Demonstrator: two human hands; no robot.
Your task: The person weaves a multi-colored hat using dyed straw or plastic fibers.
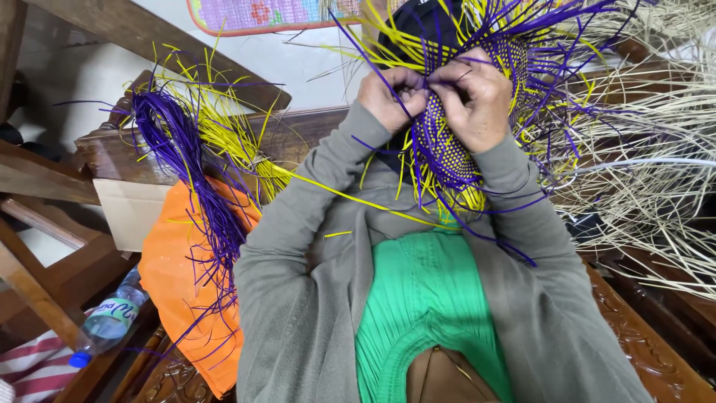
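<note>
**What the view keeps back**

The woven purple and yellow piece (447, 142) runs off the top edge, so its upper rim is cut off. Both hands' fingers (406, 82) curl into the strands, their tips hidden, and which strand each pinches cannot be told. The pale straw heap (649, 186) on the right leaves the frame. The plastic bottle (108, 321) at near left is partly covered by wood. The orange cloth (175, 283) lies half under a grey sleeve (298, 246).
</note>
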